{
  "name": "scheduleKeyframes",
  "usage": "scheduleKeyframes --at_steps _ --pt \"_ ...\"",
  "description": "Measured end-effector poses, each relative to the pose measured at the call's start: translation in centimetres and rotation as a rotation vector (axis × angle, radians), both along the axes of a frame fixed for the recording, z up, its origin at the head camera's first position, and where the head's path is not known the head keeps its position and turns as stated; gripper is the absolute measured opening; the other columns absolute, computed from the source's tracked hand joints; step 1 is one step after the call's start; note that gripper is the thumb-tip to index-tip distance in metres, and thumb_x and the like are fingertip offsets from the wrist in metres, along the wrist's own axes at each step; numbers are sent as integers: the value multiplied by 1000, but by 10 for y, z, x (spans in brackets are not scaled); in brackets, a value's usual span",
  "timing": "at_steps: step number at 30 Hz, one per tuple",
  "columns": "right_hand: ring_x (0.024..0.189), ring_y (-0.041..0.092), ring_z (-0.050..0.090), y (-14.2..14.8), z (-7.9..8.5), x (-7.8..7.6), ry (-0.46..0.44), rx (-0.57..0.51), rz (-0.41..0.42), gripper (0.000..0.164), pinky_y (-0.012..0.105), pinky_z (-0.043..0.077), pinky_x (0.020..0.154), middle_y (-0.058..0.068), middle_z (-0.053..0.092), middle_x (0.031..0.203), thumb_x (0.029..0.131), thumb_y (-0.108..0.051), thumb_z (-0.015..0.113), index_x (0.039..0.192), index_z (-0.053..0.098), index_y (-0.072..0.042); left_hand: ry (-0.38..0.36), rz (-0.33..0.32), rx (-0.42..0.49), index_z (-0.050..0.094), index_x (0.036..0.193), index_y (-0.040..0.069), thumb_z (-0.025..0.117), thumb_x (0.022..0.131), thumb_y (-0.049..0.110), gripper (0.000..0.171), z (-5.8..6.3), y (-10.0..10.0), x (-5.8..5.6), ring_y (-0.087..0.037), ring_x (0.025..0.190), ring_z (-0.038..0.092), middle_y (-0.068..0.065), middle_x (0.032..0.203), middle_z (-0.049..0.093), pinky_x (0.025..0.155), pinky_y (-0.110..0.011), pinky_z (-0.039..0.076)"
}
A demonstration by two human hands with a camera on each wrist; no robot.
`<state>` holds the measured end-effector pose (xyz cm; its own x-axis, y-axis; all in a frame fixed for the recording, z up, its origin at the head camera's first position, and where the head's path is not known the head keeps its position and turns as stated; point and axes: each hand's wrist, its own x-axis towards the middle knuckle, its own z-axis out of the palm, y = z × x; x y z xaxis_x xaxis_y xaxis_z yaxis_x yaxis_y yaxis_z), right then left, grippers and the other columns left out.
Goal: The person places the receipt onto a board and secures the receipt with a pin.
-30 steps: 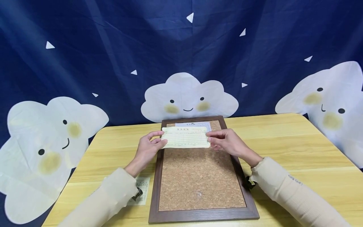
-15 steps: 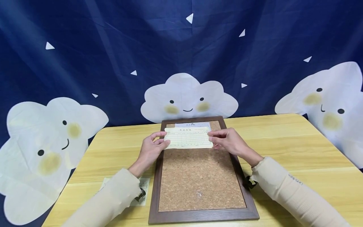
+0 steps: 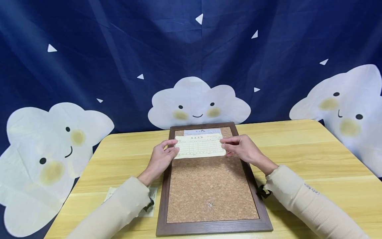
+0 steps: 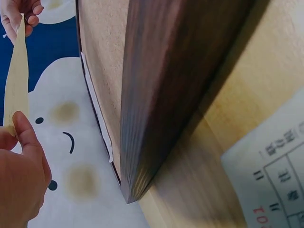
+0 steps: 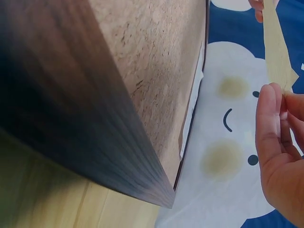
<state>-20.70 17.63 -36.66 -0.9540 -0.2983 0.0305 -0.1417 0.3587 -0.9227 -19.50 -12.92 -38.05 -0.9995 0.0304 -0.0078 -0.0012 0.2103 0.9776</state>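
Between both hands a pale yellow printed form slip (image 3: 200, 146) is stretched level above the upper part of a framed cork board (image 3: 209, 189). My left hand (image 3: 159, 161) pinches its left end between thumb and fingers; my right hand (image 3: 246, 151) pinches the right end the same way. Both wrist views show the slip (image 4: 18, 80) edge-on, clear of the cork. Behind it, a bluish-white sheet (image 3: 203, 131) lies at the top of the board, its lower part hidden by the slip.
More printed slips (image 3: 147, 210) lie on the wooden table (image 3: 310, 149) left of the board, partly under the left sleeve (image 3: 119, 202). The board's dark brown frame (image 3: 215, 227) stands up as a raised edge. A blue cloud-patterned curtain (image 3: 191, 43) hangs behind the table.
The slip has shifted slightly right and a little lower, toward the near side. My left hand has moved right with it; the right hand has moved only slightly right.
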Motion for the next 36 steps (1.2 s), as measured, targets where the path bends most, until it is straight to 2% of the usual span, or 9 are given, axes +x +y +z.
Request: scheduleKeyframes --at_steps 10,16,23,28,36 --pt "78 37 70 2 -4 -4 -19 9 -8 31 40 58 71 19 72 103 96 -8 66 122 67 8 10 -16 -30 60 130 2 65 96 8 35 -3 3 -5 -20 104 64 -19 116 66 88 -31 49" --pt "79 36 70 4 -5 -5 -29 23 -15 29 40 59 72 19 72 103 96 -5 65 121 67 9 4 -25 -37 60 130 1 65 94 5 36 -4 7 -7 -14 90 63 -14 102 68 79 -26 50" --pt "79 32 71 6 -7 -6 -31 22 -4 29 41 58 76 23 69 110 96 -4 64 121 65 12 -15 -66 -85 58 131 1 64 95 5 36 -7 6 -10 -20 100 64 -17 113 67 76 -26 49" --pt "81 33 70 7 -8 -8 -36 36 5 28 41 59 75 21 70 106 96 -4 64 119 66 11 -20 -77 -89 58 131 0 63 96 3 35 -9 5 -12 -16 89 62 -16 105 68 67 -24 46" --pt "82 27 72 7 -12 -9 -71 33 22 25 39 59 75 30 56 134 96 -1 63 118 67 12 -46 -97 -86 57 132 -1 61 97 0 35 -12 4 -15 -15 87 61 -18 112 64 69 -30 50"
